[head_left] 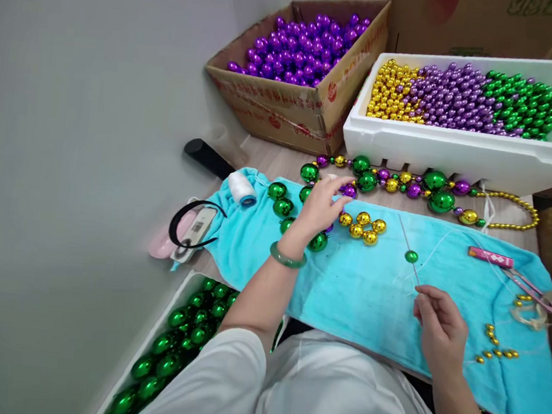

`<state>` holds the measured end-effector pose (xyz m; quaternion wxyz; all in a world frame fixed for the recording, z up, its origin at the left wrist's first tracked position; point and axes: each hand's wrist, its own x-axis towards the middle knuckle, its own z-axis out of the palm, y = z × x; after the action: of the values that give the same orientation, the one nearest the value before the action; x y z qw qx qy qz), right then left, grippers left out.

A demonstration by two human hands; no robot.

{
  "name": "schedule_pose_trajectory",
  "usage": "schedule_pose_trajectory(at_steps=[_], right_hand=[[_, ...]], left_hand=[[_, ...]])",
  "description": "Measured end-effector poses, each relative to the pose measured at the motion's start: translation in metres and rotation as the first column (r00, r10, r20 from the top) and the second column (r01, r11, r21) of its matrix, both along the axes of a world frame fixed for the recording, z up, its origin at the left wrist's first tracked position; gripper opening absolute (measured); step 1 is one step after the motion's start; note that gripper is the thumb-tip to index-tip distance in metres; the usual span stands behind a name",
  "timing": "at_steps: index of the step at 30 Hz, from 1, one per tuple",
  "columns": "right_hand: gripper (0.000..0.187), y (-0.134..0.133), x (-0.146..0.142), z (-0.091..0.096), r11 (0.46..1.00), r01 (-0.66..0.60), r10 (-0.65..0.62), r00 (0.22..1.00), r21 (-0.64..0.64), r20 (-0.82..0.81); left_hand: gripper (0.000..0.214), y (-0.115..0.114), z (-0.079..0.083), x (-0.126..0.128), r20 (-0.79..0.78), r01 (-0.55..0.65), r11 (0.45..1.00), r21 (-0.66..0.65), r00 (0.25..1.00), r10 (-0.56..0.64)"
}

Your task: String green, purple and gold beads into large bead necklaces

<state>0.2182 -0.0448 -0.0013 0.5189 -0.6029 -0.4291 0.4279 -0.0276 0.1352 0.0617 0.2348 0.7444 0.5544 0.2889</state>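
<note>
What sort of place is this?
Probably a small bead-stringing workspace, in a home or workshop: a white foam box of gold, purple and green beads, a cardboard box of purple beads, and a needle carrying a green bead in the right hand.

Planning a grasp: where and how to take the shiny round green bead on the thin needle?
Pinch the green bead by its rounded sides, probably from the left: the thin needle runs through it, and the right hand holds the lower end.

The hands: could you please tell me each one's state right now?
Left hand: partly open by a purple bead; grip unclear.
Right hand: closed, holding a needle bearing a green bead.
</note>
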Motion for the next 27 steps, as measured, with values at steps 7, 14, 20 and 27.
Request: schedule_pose_trajectory(at_steps=[7,14,20,27], right_hand=[[0.018,0.002,0.003,-0.012,0.998,-0.021,0.019,0.999,-0.051,-0.039],[0.02,0.004,0.001,-0.011,0.999,-0.018,0.018,1.0,-0.044,0.001],[0.018,0.005,0.001,-0.009,0.999,-0.039,0.038,0.996,0.006,0.079],[0.016,0.006,0.005,-0.006,0.999,-0.01,0.003,0.989,0.051,0.146]], left_hand=[[0.032,0.038,-0.021,-0.019,-0.711,0.104,0.981,-0.163,0.677,-0.189],[0.036,0.052,-0.028,-0.015,-0.459,0.067,0.99,-0.125,0.881,-0.117],[0.035,0.017,-0.012,0.013,0.672,0.157,0.918,-0.365,0.726,0.143],[0.043,-0.02,0.002,0.042,0.883,0.441,0.801,-0.405,0.415,0.218]])
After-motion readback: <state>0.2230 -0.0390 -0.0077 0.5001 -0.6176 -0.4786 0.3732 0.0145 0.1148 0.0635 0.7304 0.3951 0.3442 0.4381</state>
